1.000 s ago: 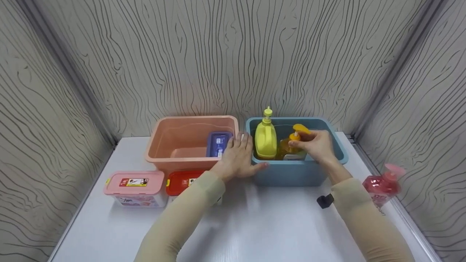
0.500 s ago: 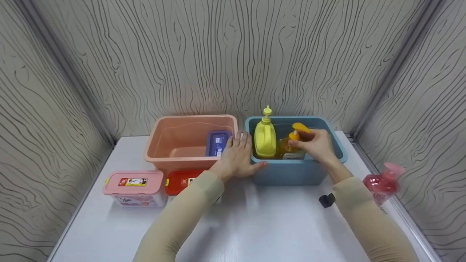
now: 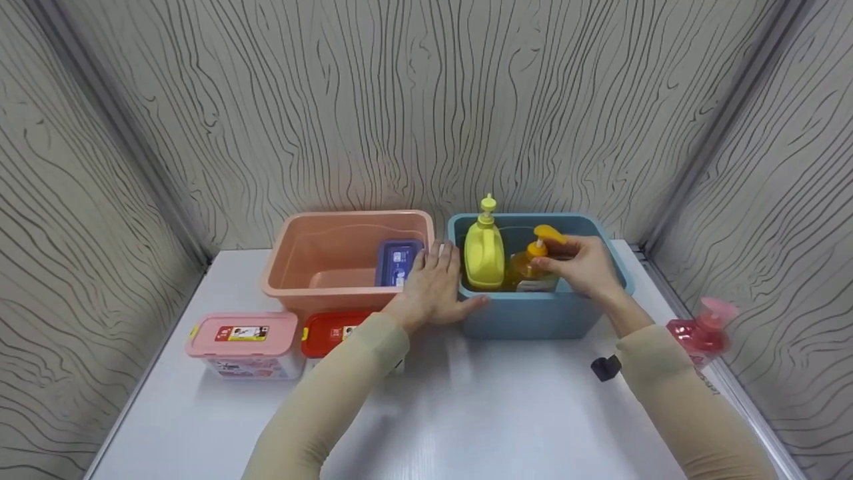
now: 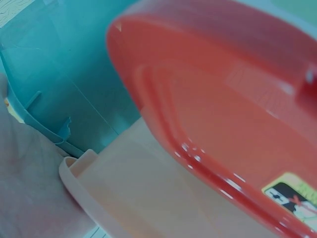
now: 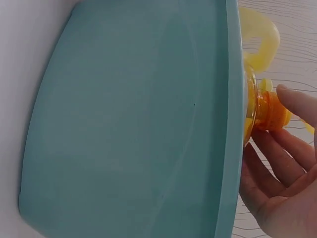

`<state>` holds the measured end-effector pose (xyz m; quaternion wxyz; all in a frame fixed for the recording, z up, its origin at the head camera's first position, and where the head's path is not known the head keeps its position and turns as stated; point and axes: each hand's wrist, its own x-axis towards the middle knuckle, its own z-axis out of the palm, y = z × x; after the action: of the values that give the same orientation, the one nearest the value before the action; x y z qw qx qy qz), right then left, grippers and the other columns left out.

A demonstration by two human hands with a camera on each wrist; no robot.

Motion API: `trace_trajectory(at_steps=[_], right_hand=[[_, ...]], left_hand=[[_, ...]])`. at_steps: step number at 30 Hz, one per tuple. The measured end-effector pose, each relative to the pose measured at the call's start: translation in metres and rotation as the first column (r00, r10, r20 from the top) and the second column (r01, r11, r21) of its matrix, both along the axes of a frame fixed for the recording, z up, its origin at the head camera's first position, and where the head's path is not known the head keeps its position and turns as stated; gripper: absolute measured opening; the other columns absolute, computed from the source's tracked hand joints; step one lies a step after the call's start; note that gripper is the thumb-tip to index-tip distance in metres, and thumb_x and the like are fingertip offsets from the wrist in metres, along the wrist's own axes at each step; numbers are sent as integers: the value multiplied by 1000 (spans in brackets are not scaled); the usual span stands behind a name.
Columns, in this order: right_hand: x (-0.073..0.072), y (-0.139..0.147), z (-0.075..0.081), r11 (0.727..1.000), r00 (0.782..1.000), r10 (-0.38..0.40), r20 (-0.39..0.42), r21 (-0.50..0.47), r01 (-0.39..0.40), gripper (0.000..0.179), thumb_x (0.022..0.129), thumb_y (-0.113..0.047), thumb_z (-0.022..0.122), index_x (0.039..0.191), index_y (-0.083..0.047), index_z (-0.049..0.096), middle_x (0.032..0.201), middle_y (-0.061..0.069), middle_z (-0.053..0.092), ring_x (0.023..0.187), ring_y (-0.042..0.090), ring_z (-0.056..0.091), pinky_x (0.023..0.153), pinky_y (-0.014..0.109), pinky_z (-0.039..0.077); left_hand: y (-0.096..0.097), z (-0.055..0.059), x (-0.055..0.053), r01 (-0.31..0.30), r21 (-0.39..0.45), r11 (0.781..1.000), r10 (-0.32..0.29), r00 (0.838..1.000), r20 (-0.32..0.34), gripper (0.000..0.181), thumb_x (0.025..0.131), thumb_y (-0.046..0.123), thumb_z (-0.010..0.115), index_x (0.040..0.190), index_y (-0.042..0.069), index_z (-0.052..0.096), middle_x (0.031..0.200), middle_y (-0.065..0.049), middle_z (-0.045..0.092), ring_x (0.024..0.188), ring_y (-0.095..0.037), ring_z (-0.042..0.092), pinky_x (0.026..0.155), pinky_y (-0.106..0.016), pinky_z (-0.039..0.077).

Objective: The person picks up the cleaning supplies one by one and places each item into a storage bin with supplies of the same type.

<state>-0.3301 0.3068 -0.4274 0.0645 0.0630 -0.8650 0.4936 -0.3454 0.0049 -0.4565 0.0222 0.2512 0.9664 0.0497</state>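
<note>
My left hand [image 3: 433, 283] lies flat, fingers straight, over the neighbouring rims of the peach bin [image 3: 346, 292] and the blue bin [image 3: 533, 317]. Inside the blue bin, my right hand [image 3: 590, 267] pinches the orange collar of an amber pump bottle [image 3: 523, 270] between thumb and fingers. The right wrist view shows that collar [image 5: 273, 111] just above the bin rim, the bottle's lower body hidden by the bin wall. A yellow jug-shaped pump bottle [image 3: 484, 257] stands beside it on the left. A purple-lidded box [image 3: 394, 260] sits in the peach bin, partly behind my left hand.
In front of the peach bin stand a pink-lidded tub [image 3: 246, 340] and a red-lidded tub [image 3: 330, 333], the latter partly under my left sleeve. A red pump bottle [image 3: 700, 337] stands right of my right forearm. Wood-patterned walls [image 3: 426, 107] enclose the table.
My right wrist has shifted slightly to the right while the fingers stay at the amber pump bottle's collar. The left hand keeps its place on the rims.
</note>
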Motion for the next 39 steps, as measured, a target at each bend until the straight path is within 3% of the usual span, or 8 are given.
trace_trajectory(at_steps=[7, 19, 29, 36, 39], right_hand=[[3, 4, 3, 999, 1000, 1, -21, 43, 0, 46, 102, -22, 86, 141, 0, 75, 140, 24, 78, 130, 41, 76, 91, 7, 59], [10, 13, 11, 988, 999, -38, -23, 148, 41, 43, 103, -27, 84, 138, -3, 77, 135, 20, 82, 123, 37, 78, 87, 5, 56], [23, 20, 23, 970, 999, -41, 8, 241, 38, 53, 104, -30, 83, 146, -1, 71, 138, 23, 79, 124, 40, 78, 92, 17, 64], [29, 26, 27, 956, 1000, -11, -28, 292, 19, 52, 101, -28, 86, 143, -1, 74, 135, 24, 80, 119, 42, 81, 81, 7, 57], [32, 27, 28, 944, 999, 13, -46, 330, 3, 53, 101, -29, 86, 144, 0, 74, 136, 25, 80, 119, 43, 81, 87, 21, 66]], left_hand=[[-2, 1, 1, 14, 9, 1000, -14, 1000, 0, 121, 100, 91, 29, 181, 4, 9, 191, -17, 10, 180, -36, 6, 147, -58, 11], [-3, 1, 1, 15, 26, 1000, -15, 1000, 6, 120, 100, 91, 30, 180, 4, 10, 191, -16, 9, 180, -35, 5, 147, -58, 10], [-2, 0, 2, 8, 13, 1000, -8, 1000, -5, 120, 100, 91, 29, 180, 4, 10, 191, -16, 9, 180, -35, 6, 147, -58, 12], [-1, 0, 1, 10, 27, 1000, -9, 1000, -5, 119, 100, 90, 32, 180, 4, 12, 191, -16, 12, 180, -36, 8, 147, -58, 11], [-1, 0, 1, 9, 31, 999, -9, 1000, -6, 119, 100, 89, 33, 180, 4, 12, 191, -16, 12, 180, -36, 8, 147, -58, 11]])
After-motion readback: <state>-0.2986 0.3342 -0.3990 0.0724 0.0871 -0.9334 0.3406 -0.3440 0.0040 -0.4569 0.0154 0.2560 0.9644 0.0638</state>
